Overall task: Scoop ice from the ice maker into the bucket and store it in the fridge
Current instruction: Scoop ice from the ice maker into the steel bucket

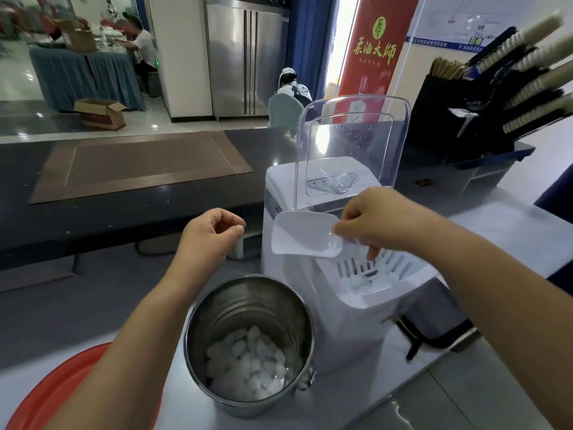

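Note:
A steel bucket (248,308) stands on the counter at centre, with ice pieces (248,364) covering its bottom. To its right is the white ice maker (350,311), its clear lid (353,150) raised upright. Ice lies in its slotted basket (372,274). My right hand (381,221) pinches the handle of a white plastic scoop (300,234), held above the basket's left rim; the scoop looks empty. My left hand (210,234) hovers above and behind the bucket, fingers loosely curled, holding nothing. A steel two-door fridge (245,57) stands across the room.
A red basin (62,386) sits at the lower left. A dark counter with a brown mat (139,166) runs behind. A black rack of paper cups (496,97) stands at the right. Black cable (412,333) trails beside the ice maker. People sit in the background.

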Motion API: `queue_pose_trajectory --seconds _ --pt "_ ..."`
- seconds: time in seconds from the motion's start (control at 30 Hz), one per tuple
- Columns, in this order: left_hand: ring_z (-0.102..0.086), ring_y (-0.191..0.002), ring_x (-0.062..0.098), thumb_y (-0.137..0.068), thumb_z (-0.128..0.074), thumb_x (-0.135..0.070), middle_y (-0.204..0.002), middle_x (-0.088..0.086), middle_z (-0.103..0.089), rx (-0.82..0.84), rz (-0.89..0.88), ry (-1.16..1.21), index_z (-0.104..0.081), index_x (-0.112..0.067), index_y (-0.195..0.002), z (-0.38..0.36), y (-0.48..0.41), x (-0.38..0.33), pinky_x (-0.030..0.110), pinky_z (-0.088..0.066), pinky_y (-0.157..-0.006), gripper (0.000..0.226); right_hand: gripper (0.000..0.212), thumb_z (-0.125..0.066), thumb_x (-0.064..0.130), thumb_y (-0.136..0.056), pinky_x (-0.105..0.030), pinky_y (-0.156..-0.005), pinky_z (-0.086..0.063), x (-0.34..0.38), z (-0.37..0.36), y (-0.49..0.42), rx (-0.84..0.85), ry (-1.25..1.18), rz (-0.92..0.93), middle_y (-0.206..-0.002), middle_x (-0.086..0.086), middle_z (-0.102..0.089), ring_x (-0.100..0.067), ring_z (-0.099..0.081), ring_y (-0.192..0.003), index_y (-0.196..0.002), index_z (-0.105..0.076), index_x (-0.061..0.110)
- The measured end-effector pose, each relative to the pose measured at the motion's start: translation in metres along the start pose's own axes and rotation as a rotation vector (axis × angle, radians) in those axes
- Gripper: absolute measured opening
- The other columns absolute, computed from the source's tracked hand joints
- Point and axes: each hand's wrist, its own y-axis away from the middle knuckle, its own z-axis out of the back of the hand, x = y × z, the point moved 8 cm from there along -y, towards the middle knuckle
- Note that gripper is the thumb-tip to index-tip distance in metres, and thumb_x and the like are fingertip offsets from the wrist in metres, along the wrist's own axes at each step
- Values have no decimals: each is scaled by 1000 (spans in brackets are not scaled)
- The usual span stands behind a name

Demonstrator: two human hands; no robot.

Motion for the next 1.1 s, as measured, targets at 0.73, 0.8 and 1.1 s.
queue_pose_trajectory --seconds 0.73,0.8,1.1 --pt "-56 -70 4 -80 -73 -15 -82 -4 -61 16 -80 77 -59 -28 -91 -81 -8 -28 19 -53 -66 22 6 -57 27 -88 -29 -74 -26 -64 27 -28 -138 1074 10 -75 4 -46 -19 -36 -80 -93 -56 25" --pt "-54 -66 -1 -80 -73 -14 -80 -5 -60 8 -86 76 -59 -29 -91 -82 -8 -29 16 -51 -63 23 9 -56 22 -87 -30 -76 -23 -58 24 -31 -122 1115 36 -75 4 -45 -19 -37 -81 -96 -57 24" --pt "-49 -59 -4 -79 -71 -2 -73 -4 -53 -3 -96 122 -57 -28 -89 -90 -8 -31 11 -47 -62 31 18 -52 15 -89 -30 -81 -28 -60 -4 -48 55 1158 37 -111 -1 -61 -20 -42 -85 -105 -59 21"
